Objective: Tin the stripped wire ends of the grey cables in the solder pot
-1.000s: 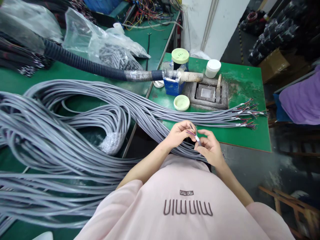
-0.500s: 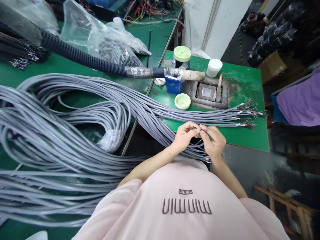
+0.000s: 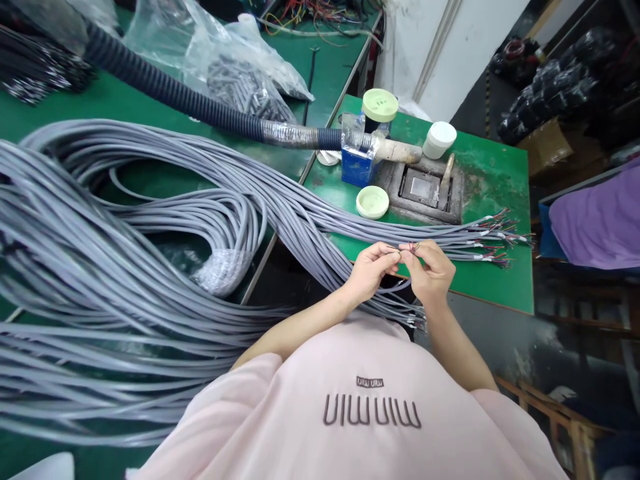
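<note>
Close together in front of my chest, both hands pinch the thin coloured wires (image 3: 412, 247) at the stripped end of a grey cable. My left hand (image 3: 373, 268) is closed, thumb against fingers, with a dark wire tip showing above it. My right hand (image 3: 429, 270) pinches the wires from the other side. Which strand each hand grips is too small to tell. Below the hands hang several grey cable ends (image 3: 407, 313). Just beyond them a bundle of grey cables (image 3: 320, 207) runs across the bench, its bared wire ends (image 3: 495, 257) fanned out at the right.
A solder pot (image 3: 425, 190) is set in the green bench (image 3: 500, 180), beside a blue box (image 3: 356, 167), a suction hose (image 3: 200, 103), a green lid (image 3: 373, 202) and a white tub (image 3: 439, 140). Coiled grey cables (image 3: 100, 267) cover the left side. A purple cloth (image 3: 595, 220) lies at the right.
The camera view has shifted and tilted slightly. My hands stay together at the wires, with only small finger movements.
</note>
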{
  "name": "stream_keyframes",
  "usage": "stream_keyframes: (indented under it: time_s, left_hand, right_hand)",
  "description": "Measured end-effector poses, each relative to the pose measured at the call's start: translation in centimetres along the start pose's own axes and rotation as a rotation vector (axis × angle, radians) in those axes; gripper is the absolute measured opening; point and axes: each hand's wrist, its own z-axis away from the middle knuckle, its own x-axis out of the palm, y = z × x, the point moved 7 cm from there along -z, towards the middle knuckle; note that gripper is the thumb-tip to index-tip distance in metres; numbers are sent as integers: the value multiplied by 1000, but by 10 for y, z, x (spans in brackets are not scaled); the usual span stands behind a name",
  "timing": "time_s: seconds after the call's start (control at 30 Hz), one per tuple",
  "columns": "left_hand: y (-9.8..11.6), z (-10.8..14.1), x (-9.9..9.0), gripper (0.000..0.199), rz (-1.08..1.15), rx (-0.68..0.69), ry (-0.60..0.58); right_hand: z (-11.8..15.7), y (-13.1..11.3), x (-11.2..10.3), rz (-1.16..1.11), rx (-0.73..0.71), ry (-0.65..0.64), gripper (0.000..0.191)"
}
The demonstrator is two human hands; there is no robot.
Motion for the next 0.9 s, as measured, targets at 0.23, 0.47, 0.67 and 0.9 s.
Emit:
stream_keyframes:
  time_s: [0.23,0.47,0.67,0.9]
  left_hand:
    - [36,-4,-9,22,-376,246,-18]
    - [86,5,-42,14,-1218,770,115]
    - [67,-1,-52,15,-1369,840,57]
    - [60,-3,-59,15,-1325,833,42]
  right_hand:
    - [-40,-2,10,66,-59,-62,18]
    - [-117,24,44,325,-104,-287,27]
    - [-144,48,89,605,-96,-512,23]
    - [-145,60,111,746,-99,-607,22]
